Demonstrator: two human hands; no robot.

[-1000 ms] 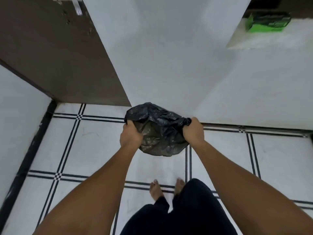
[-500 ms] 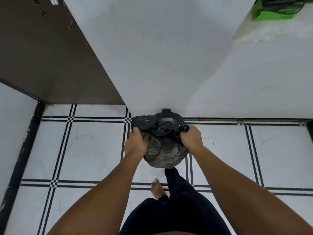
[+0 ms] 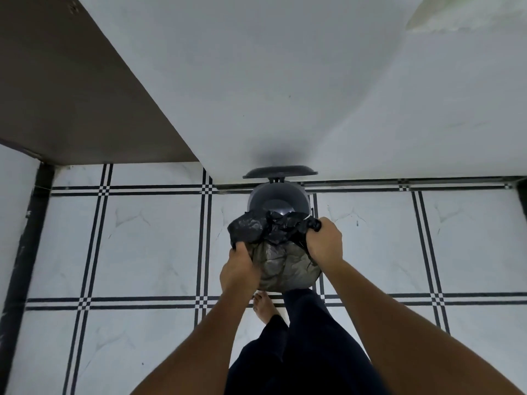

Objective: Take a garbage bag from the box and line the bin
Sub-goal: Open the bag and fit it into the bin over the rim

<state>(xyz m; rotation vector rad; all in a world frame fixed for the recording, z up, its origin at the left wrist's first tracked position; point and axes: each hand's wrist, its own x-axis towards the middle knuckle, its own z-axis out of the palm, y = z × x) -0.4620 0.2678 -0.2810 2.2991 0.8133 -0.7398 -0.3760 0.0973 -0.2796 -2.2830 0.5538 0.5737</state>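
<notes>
A crumpled black garbage bag [image 3: 281, 252] hangs between my two hands just in front of a small grey pedal bin [image 3: 278, 199] that stands on the tiled floor against the white wall. The bin's lid [image 3: 280, 171] is raised against the wall and its inside shows. My left hand [image 3: 239, 269] grips the bag's left edge. My right hand [image 3: 323, 240] grips the bag's right edge, a bunched bit of plastic sticking out past the fingers. The bag's upper folds overlap the bin's near rim. The box is out of view.
A brown door [image 3: 71, 89] stands at the upper left beside the white wall. The floor has white tiles with black lines. My bare left foot [image 3: 263, 306] is on the floor; my right leg [image 3: 305, 317] in dark trousers reaches toward the bin's base.
The view has tilted down and the bin's lid has come up, showing its inside. Both hands have carried the bag lower and closer to the bin's mouth. The green box has left the frame.
</notes>
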